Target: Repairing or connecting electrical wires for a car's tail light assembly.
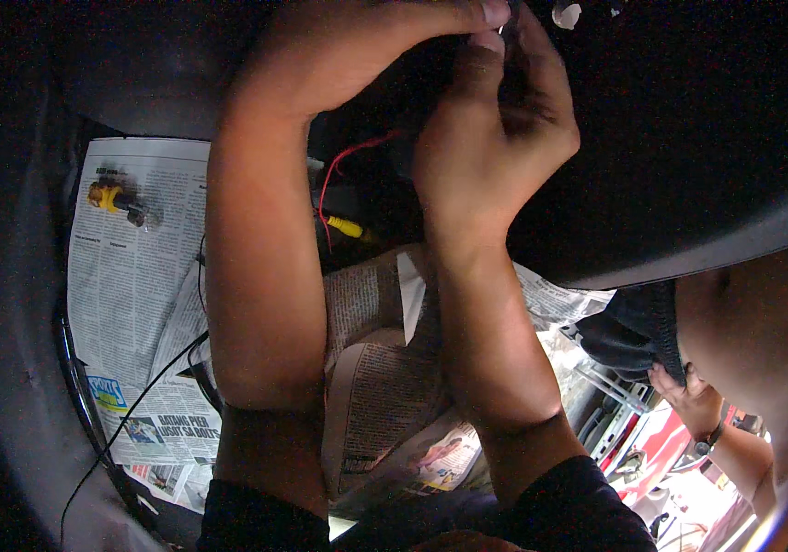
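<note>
Both my arms reach up in front of a dark panel. My right hand is closed in a pinch at the top, thumb and forefinger together on a small, partly shiny piece too small to name. From the left, my left hand brings its thumb to the same spot; its other fingers are mostly hidden. Between my forearms a thin red wire hangs down, near a yellow plug-like part.
Printed newspaper sheets cover the surface below, with a yellow-and-black item on one. A thin black cable crosses at left. At lower right, another person's hand with a wristwatch rests by dark cloth.
</note>
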`<state>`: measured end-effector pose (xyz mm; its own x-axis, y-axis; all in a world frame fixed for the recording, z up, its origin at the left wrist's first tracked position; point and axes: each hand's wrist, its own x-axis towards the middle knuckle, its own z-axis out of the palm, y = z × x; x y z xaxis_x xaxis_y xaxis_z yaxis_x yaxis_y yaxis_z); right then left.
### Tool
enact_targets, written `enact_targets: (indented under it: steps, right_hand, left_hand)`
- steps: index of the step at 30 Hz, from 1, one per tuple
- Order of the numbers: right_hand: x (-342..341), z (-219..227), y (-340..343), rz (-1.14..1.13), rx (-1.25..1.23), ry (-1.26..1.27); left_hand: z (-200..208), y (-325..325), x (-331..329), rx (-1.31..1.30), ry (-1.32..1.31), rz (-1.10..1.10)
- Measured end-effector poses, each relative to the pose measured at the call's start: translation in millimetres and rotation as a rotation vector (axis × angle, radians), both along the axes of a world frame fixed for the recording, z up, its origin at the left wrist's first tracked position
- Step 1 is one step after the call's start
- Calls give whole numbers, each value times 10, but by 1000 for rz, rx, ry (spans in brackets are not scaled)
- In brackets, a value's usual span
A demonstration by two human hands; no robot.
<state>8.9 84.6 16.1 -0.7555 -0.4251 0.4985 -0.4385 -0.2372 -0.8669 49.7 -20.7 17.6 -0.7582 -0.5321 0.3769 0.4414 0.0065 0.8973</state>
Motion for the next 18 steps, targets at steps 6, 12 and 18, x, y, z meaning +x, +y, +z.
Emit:
enact_targets:
  steps: [6,12,18]
  right_hand:
    - [-119,-34,27,114,-107,-74]
    - [-105,-75,-31,83,-37,19]
    - [-70,62,34,59,2,-4]
  left_hand:
    - [24,-52,-10,41,-45,12]
    - [-8,-62,30,40,-34,14]
    - [25,-48,18,15,-65,25]
